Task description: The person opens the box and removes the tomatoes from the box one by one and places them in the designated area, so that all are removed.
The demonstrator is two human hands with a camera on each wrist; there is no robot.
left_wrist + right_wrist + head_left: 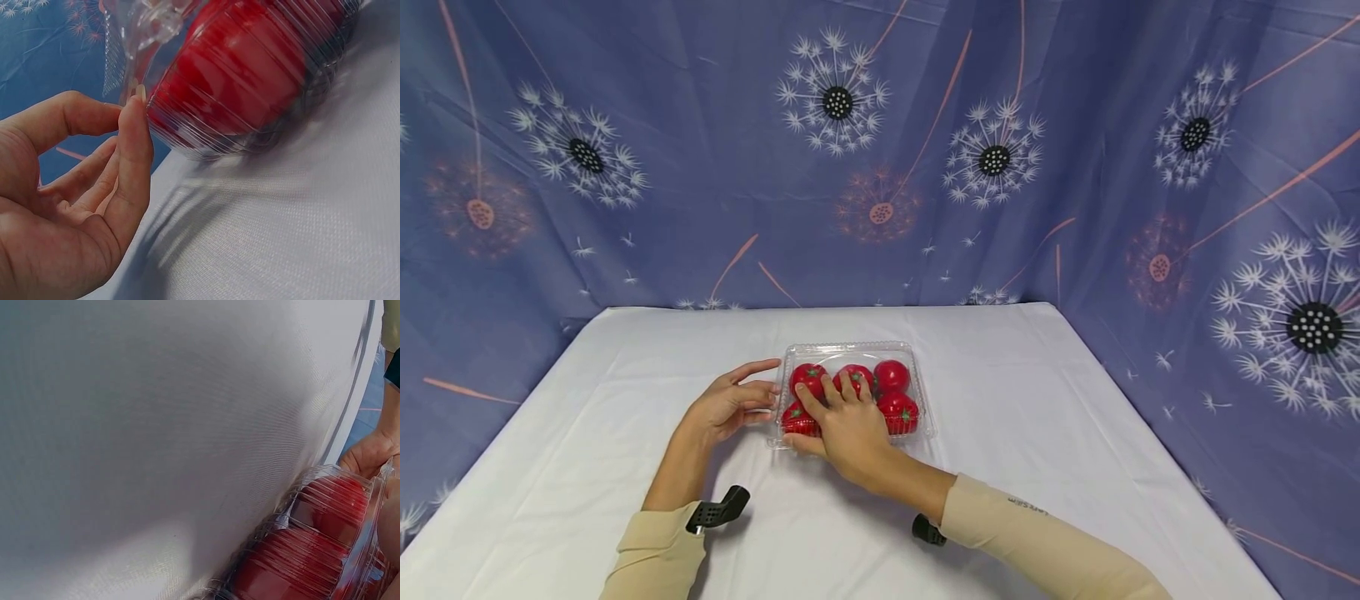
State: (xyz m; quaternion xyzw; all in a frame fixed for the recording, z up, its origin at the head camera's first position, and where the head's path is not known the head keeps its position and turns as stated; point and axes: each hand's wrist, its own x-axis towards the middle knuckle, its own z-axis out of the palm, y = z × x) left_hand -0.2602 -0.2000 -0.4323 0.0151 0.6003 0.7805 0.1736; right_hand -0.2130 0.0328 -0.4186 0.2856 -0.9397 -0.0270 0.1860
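Several red tomatoes (891,377) with green star-shaped tops sit inside a clear plastic clamshell box (922,367), its lid lying over them. Spread across the top of that lid is my right hand (853,433), fingers pointing away from me and thumb out at the near left edge. At the box's left side, my left hand (726,408) pinches the plastic edge with its fingertips. The left wrist view shows two left fingertips (131,115) meeting at the rim, beside the tomatoes' red sides. Part of the front row is hidden under my right hand.
A white cloth (1037,400) covers the table under the box. Blue fabric (715,150) printed with dandelions hangs behind and at both sides. A black wrist camera (721,508) is strapped to the left sleeve, another (928,531) to the right.
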